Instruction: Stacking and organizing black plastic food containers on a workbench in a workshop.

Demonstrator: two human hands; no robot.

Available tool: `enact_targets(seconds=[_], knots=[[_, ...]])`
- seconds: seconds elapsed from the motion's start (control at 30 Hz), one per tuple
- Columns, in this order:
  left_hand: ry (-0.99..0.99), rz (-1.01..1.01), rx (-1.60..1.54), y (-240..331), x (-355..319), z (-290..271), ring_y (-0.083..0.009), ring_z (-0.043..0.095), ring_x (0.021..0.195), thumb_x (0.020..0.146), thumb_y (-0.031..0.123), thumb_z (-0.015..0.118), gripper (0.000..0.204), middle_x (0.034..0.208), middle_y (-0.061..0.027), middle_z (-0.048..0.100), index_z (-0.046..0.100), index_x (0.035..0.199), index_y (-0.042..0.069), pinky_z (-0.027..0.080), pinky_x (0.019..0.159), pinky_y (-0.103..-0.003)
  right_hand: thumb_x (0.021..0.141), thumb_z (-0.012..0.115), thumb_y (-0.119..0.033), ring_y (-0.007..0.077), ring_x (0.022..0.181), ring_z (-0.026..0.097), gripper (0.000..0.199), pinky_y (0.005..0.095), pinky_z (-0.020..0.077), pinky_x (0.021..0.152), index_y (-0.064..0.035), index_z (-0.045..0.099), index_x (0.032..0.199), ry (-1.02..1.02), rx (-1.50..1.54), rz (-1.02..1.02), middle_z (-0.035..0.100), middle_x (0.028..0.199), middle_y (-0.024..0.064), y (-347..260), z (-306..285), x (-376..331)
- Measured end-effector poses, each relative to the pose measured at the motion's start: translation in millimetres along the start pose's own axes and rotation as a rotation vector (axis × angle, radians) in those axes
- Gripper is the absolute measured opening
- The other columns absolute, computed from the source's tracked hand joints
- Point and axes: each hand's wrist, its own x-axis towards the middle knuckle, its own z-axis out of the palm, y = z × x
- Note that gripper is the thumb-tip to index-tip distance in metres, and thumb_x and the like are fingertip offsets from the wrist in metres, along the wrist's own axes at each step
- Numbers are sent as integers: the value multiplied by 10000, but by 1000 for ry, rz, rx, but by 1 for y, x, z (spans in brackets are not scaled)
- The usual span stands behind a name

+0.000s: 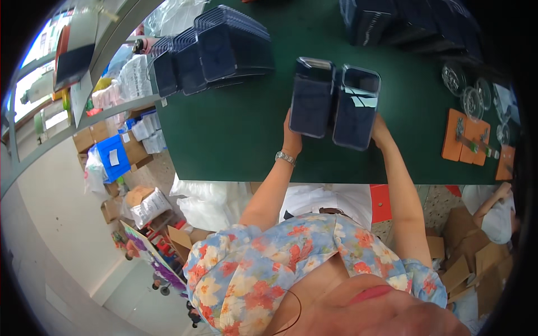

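Two dark blue trays (pixel 334 103) side by side on green table (pixel 235 129), left hand (pixel 291 136) at their 7 o'clock, right hand (pixel 380 131) at 4 o'clock, fingers hidden beneath the near edges, grip impossible to tell

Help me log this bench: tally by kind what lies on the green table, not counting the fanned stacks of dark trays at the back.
Dark trays held by the hands: 2 (left hand's, right hand's)
Orange wooden blocks: about 3
Clear round lids: about 4, blurred
Total: about 9
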Motion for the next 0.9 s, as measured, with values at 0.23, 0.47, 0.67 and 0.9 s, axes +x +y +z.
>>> enact_targets(seconds=[0.23, 0.47, 0.67, 0.9], knots=[[83, 372, 402, -4, 71, 52, -197, 463, 1194, 988, 241, 372, 420, 1309, -92, 501, 416, 1338, 13, 349, 996, -297, 884, 494, -357, 225, 722, 651, 386, 355, 562, 504, -34, 604, 1065, -152, 17, 2, 657, 902, 98, -53, -51, 94], [176, 255, -183, 7, 103, 89, -193, 453, 1181, 981, 321, 357, 441, 1294, -82, 502, 487, 1255, 1, 306, 1021, -298, 881, 494, -357, 247, 716, 654, 411, 363, 574, 535, -35, 587, 1119, -119, 81, -43, 642, 992, 124, -92, -57, 99], [241, 246, -224, 15, 80, 101, -184, 385, 1253, 992, 329, 326, 475, 1363, -71, 441, 420, 1319, -1, 242, 1065, -294, 845, 557, -370, 226, 646, 635, 397, 362, 575, 547, -50, 605, 1075, -132, 74, -14, 639, 929, 115, -97, -45, 100], [176, 282, 2, -21, 40, 67, -202, 184, 1400, 1002, 294, 293, 528, 1512, -119, 227, 247, 1428, -14, 118, 1139, -359, 914, 469, -396, 192, 729, 638, 399, 294, 544, 622, -45, 595, 1057, -26, 197, -37, 609, 1003, 85, -64, -17, 92]])
